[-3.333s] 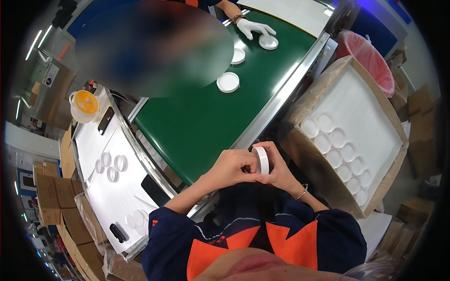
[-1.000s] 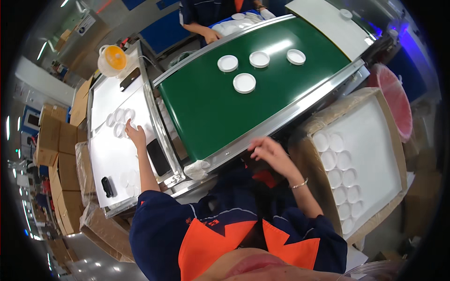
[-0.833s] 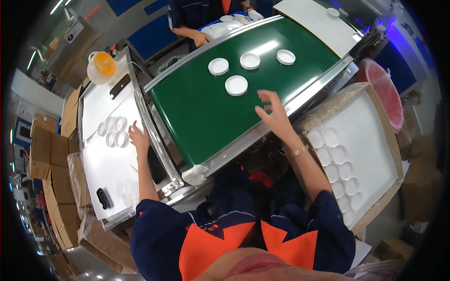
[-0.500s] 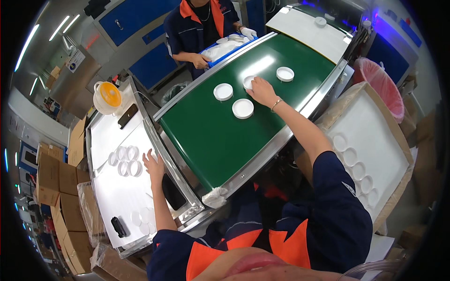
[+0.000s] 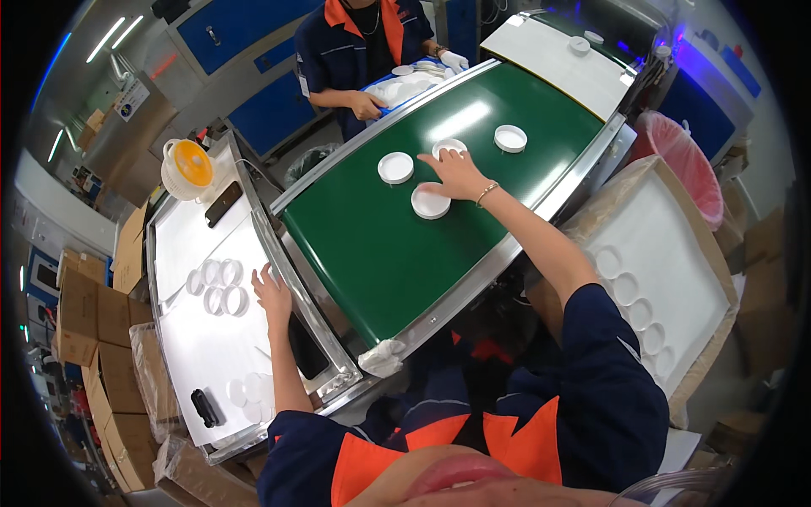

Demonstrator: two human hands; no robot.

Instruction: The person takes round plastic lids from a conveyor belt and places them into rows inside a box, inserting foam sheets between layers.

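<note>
My right hand (image 5: 462,177) reaches over the green conveyor belt (image 5: 363,245) with its fingers spread, among several white round shallow lids. The nearest lid (image 5: 429,205) lies partly under its thumb side; whether they touch, I cannot tell. Just beyond the fingers sits another lid (image 5: 449,146), partly covered by them. One lid (image 5: 394,168) is to the left, and one (image 5: 510,139) to the right. Over the white-covered side table (image 5: 190,346), my left hand (image 5: 273,297) is open, fingers apart, beside a cluster of thin whitish rings (image 5: 235,300).
Across the belt a person (image 5: 359,68) holds a blue tray of white pieces. A fan (image 5: 187,169), phone (image 5: 223,204), black clip-like object (image 5: 204,409) and pale discs (image 5: 253,390) are on the side table. At right, a lined carton (image 5: 688,279) holds more rings, near a pink-lined bin (image 5: 676,165).
My right hand has come off the far middle lid and moved nearer and left, fingers spreading. Another white piece shows at the belt's far end. My left hand stays beside the rings.
</note>
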